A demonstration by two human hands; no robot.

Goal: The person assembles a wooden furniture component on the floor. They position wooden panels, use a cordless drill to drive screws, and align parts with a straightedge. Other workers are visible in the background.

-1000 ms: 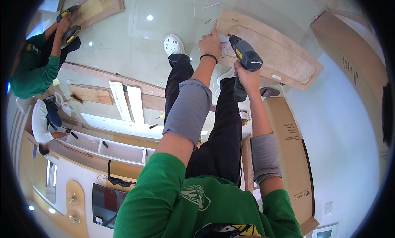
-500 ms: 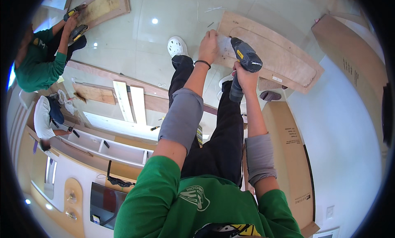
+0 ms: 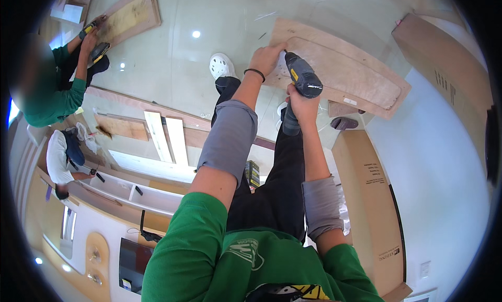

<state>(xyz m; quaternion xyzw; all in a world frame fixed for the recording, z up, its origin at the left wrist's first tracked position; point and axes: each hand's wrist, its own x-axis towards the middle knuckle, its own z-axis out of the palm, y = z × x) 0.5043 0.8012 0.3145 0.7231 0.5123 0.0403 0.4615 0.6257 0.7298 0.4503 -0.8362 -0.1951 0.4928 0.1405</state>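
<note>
My right hand [image 3: 304, 104] grips the handle of a dark grey cordless drill [image 3: 305, 78] with a yellow mark, its bit pointing up and left. Close to the bit's tip, my left hand [image 3: 265, 60] has its fingertips drawn together over the near left end of a wooden panel [image 3: 345, 67]; whatever they pinch is too small to make out. A pale patch with small dark spots shows on the panel between my hands. The panel lies on the floor and has a rounded groove along its face.
At the left, a person in green [image 3: 55, 88] holds a drill over another wooden panel [image 3: 130, 14]. Behind, a person in white [image 3: 57, 155] reaches into a white cabinet frame [image 3: 117, 184]. Boards [image 3: 178, 140] lie left of my legs; large cardboard boxes [image 3: 366, 197] stand at the right.
Both hands and the drill have shifted slightly; the bit's tip is now nearer my left fingertips. The view has moved a little.
</note>
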